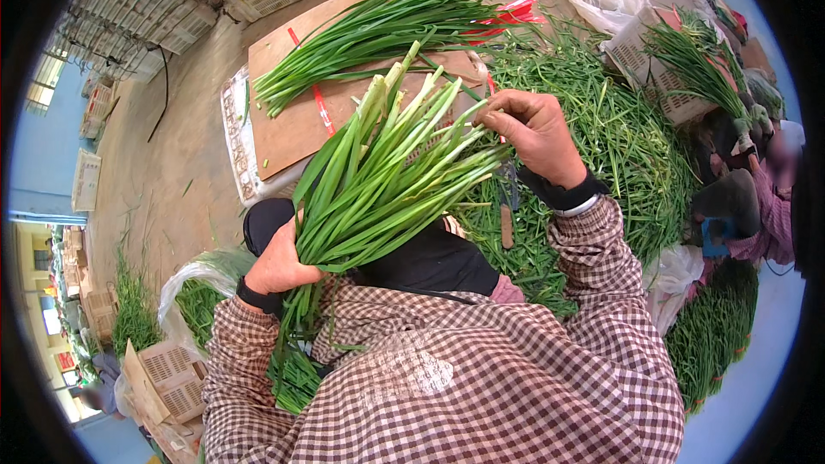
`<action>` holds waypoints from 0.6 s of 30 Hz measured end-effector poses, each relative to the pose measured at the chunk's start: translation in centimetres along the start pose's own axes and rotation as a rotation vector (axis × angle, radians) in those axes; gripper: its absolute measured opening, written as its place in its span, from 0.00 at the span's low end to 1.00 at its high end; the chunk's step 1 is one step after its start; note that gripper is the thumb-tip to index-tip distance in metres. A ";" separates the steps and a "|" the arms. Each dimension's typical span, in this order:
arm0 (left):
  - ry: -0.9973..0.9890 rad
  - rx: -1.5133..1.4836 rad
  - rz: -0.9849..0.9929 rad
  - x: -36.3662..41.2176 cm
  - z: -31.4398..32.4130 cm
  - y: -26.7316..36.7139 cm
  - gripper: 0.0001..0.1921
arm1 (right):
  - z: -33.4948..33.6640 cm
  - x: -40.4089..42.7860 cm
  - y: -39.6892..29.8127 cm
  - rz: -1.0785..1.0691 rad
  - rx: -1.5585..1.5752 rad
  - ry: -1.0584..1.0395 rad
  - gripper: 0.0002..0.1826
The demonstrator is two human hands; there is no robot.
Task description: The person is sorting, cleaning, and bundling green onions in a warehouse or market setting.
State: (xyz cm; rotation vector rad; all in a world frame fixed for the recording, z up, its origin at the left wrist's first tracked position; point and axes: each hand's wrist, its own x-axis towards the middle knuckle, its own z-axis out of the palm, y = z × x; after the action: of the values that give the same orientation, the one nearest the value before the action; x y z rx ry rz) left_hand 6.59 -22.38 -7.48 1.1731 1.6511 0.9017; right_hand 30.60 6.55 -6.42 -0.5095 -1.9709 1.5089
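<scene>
My left hand (280,264) grips a thick bunch of garlic chives (374,206) near its leafy part, above my lap. The pale stalk ends fan out up and to the right. At those ends, my right hand (532,135) has thumb and forefinger closed on a thin stalk. Beyond the bunch, a second bunch of chives (380,32) lies on a cardboard sheet (283,135) on top of a white plastic crate (235,135). Red ties (515,13) lie by its leaf tips. Below my right hand, a knife with a wooden handle (507,225) rests on loose leaves.
A broad heap of loose green leaves (599,116) covers the floor to my right. Past it, a co-worker (767,206) holds chives beside another crate (664,71). Tied bundles (715,328) lie at lower right. Stacked crates (142,13) stand at upper left; a plastic bag (206,277) holds greens.
</scene>
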 end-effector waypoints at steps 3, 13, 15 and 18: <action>-0.021 -0.050 -0.031 0.1 -0.2 -0.3 0.38 | 0.0 0.1 0.3 0.023 -0.074 0.013 0.07; -0.011 -0.031 -0.058 0.0 -0.1 0.1 0.38 | 1.0 -1.1 -2.3 -0.465 -0.594 -0.014 0.08; -0.021 -0.004 0.013 0.2 -0.2 0.3 0.37 | 2.4 -0.4 -2.6 -0.430 -0.909 -0.230 0.14; -0.008 -0.011 -0.013 0.0 -0.1 -0.1 0.37 | 3.5 -0.7 -1.6 -0.359 -0.889 -0.383 0.13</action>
State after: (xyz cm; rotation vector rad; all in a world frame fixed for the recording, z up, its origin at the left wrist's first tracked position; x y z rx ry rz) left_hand 6.50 -22.38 -7.57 1.1555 1.6435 0.8954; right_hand 28.94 3.12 -5.67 -0.1813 -2.8161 0.4692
